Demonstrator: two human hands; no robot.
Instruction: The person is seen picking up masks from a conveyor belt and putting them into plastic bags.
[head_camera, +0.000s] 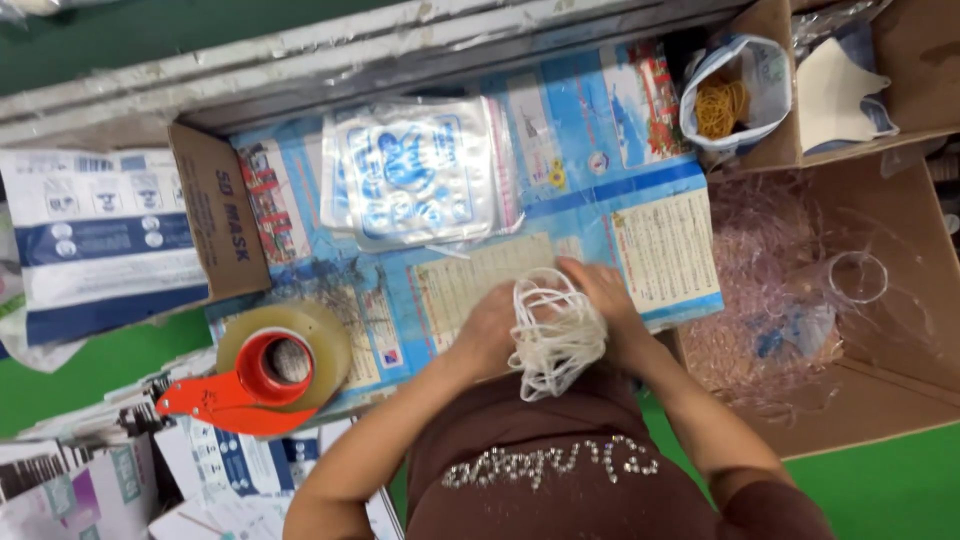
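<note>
Biggest thing here is the open cardboard box (880, 340) on the right, and it's loaded with a tangle of clear pinkish plastic wrap, with a bit of blue buried in it. Above it sits a smaller cardboard box (900, 70) holding a white face mask (835, 90) and some clear film. Squeezed against that box's left side is a blue-and-white plastic bag (745, 85), mouth open, with a heap of yellow rubber bands (720, 105) inside.

The work surface is a blue printed sheet (620, 150) with a stack of clear printed pouches (410, 170) lying flat on it. A flattened carton flap (220, 215) sits to the left, and a tape dispenser (255, 375) with an orange-red handle and a tan roll is parked at the lower left.

Right in the middle, both hands are closed around a bundle of white masks (555, 335), elastic loops hanging out the bottom. Left hand (490, 330) grips its left side, right hand (605, 300) wraps the top and right side, just above the person's chest.
</note>
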